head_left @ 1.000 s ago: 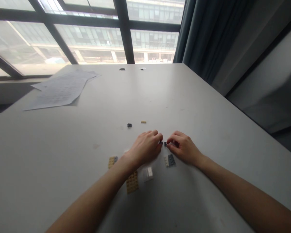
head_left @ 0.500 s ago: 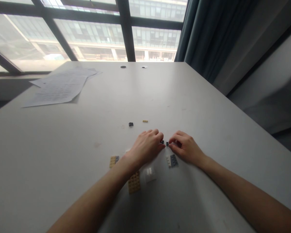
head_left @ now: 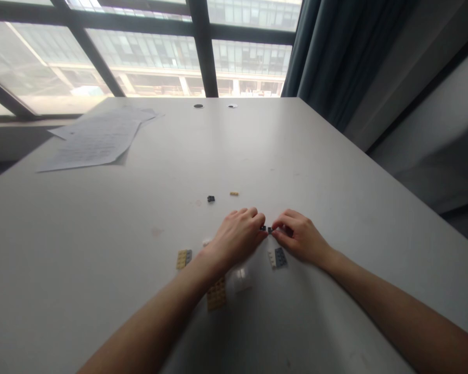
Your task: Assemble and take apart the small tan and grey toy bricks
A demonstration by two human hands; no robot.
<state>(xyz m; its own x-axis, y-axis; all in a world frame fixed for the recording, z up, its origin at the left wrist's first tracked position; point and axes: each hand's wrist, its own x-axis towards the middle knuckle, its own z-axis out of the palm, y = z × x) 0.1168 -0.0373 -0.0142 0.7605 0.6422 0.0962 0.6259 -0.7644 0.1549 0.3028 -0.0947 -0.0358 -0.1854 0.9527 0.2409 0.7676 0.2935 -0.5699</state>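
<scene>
Both hands rest on the white table (head_left: 335, 171), fingertips nearly meeting. My left hand (head_left: 237, 238) pinches a tiny dark brick piece (head_left: 262, 228). My right hand (head_left: 301, 238) pinches a second tiny dark piece (head_left: 270, 230) right beside the first; the two pieces touch or nearly touch. A grey and cream plate (head_left: 277, 257) lies just below my right hand. A tan plate (head_left: 216, 293) and a white piece (head_left: 242, 277) lie beside my left forearm. A tan and grey plate (head_left: 183, 258) lies to the left of my left wrist.
A small dark piece (head_left: 211, 198) and a small yellow piece (head_left: 234, 194) lie farther out on the table. Sheets of paper (head_left: 95, 140) lie at the far left. Windows stand behind the table, a dark curtain (head_left: 327, 57) at the right.
The two hands have drawn slightly closer, bringing the two dark pieces together. The view shifted a little.
</scene>
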